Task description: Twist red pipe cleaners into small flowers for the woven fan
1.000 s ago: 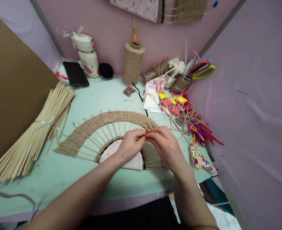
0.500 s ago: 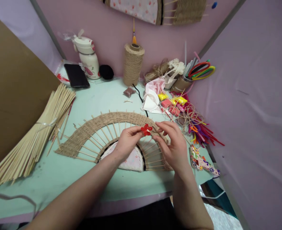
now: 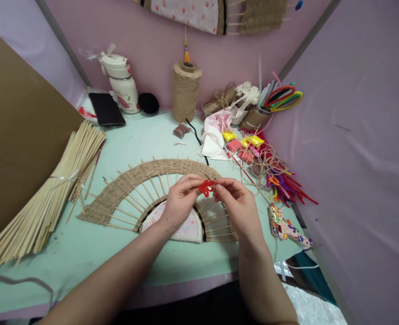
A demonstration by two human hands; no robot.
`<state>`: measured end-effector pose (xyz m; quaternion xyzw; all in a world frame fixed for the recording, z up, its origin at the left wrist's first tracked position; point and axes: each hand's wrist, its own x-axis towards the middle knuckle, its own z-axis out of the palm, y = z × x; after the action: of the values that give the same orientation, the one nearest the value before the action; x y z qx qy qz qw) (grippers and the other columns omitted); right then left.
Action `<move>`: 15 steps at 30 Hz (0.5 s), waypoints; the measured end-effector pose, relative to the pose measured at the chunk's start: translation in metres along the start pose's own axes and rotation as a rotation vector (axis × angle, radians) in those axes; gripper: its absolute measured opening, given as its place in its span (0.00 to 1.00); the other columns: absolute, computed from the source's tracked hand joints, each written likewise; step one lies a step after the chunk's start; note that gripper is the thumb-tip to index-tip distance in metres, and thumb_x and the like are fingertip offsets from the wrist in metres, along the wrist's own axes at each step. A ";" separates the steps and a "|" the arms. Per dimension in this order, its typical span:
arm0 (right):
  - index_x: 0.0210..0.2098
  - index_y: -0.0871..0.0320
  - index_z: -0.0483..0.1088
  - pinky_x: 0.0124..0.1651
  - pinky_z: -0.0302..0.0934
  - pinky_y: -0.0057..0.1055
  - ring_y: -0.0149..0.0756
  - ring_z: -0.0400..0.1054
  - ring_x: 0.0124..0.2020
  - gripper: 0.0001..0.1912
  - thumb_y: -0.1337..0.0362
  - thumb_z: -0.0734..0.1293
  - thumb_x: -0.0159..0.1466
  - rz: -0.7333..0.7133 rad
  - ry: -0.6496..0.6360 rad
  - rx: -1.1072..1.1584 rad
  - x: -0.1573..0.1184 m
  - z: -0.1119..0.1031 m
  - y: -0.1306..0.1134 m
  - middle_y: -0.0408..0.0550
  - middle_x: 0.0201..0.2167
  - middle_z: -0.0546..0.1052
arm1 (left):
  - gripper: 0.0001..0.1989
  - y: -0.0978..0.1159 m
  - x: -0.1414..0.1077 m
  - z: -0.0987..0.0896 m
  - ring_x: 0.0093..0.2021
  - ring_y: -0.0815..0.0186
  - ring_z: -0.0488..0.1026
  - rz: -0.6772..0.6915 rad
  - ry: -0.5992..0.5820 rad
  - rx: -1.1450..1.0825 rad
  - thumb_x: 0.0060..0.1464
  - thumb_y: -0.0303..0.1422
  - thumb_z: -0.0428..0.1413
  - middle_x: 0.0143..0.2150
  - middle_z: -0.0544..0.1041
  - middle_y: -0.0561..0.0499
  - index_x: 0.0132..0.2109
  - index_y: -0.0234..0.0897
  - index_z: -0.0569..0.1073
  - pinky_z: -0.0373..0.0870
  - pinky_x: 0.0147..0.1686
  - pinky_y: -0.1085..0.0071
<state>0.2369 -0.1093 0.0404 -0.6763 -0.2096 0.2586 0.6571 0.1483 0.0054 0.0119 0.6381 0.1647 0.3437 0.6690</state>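
A small red flower (image 3: 206, 187), seemingly bent from pipe cleaner, is held up between my two hands. My left hand (image 3: 182, 201) pinches its left side between thumb and fingertips. From the other side, my right hand (image 3: 236, 203) closes thumb and fingers on its right edge. Below them on the table lies a fan-shaped piece (image 3: 118, 194) of woven twine over thin wooden sticks. Its half-round centre (image 3: 186, 225) is pale printed fabric with a black border. My hands and forearms cover part of the fan's right half.
At left lies a tied bundle of wooden sticks (image 3: 47, 194) beside a cardboard panel (image 3: 20, 104). A phone (image 3: 106, 109), a white bottle (image 3: 123, 88) and a twine spool (image 3: 186, 92) stand behind. Pipe cleaners (image 3: 292, 187), scissors (image 3: 282, 97) and a patterned glue gun (image 3: 282, 223) are at right.
My right hand has moved left and in, and its fingers have come from apart to closed on the flower's right edge. The flower has turned slightly; my left hand keeps its pinch.
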 end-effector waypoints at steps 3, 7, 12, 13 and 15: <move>0.34 0.57 0.73 0.30 0.59 0.27 0.29 0.64 0.24 0.09 0.58 0.69 0.58 0.070 -0.106 0.004 0.001 -0.002 0.002 0.40 0.24 0.73 | 0.06 -0.003 0.000 0.000 0.39 0.66 0.73 0.032 0.007 0.022 0.52 0.29 0.59 0.35 0.77 0.50 0.36 0.41 0.81 0.69 0.41 0.70; 0.29 0.58 0.72 0.27 0.53 0.26 0.27 0.58 0.22 0.10 0.57 0.68 0.58 0.076 -0.147 -0.058 0.001 -0.003 0.002 0.38 0.19 0.68 | 0.08 -0.005 -0.001 0.000 0.38 0.67 0.73 0.058 -0.012 0.067 0.51 0.25 0.58 0.35 0.77 0.51 0.34 0.41 0.81 0.69 0.40 0.70; 0.23 0.58 0.68 0.25 0.49 0.25 0.26 0.54 0.21 0.10 0.60 0.68 0.56 0.045 -0.063 -0.162 -0.001 -0.002 -0.005 0.37 0.18 0.65 | 0.14 -0.004 -0.003 -0.002 0.38 0.67 0.72 0.221 -0.001 0.245 0.52 0.20 0.55 0.35 0.76 0.51 0.37 0.42 0.80 0.68 0.39 0.69; 0.22 0.58 0.67 0.26 0.49 0.25 0.26 0.54 0.21 0.10 0.61 0.68 0.56 0.031 -0.053 -0.189 -0.001 -0.003 -0.005 0.36 0.18 0.64 | 0.14 -0.004 -0.004 -0.002 0.38 0.67 0.72 0.269 -0.003 0.287 0.53 0.20 0.54 0.35 0.76 0.51 0.38 0.43 0.80 0.67 0.39 0.69; 0.21 0.58 0.66 0.26 0.49 0.25 0.26 0.54 0.21 0.09 0.63 0.67 0.55 0.010 -0.049 -0.240 -0.001 -0.004 -0.005 0.36 0.18 0.64 | 0.14 -0.004 -0.005 -0.002 0.38 0.66 0.71 0.355 -0.010 0.360 0.55 0.21 0.54 0.34 0.76 0.50 0.39 0.43 0.80 0.67 0.39 0.68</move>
<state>0.2388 -0.1123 0.0451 -0.7448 -0.2515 0.2513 0.5647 0.1443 0.0042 0.0063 0.7676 0.1053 0.4176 0.4747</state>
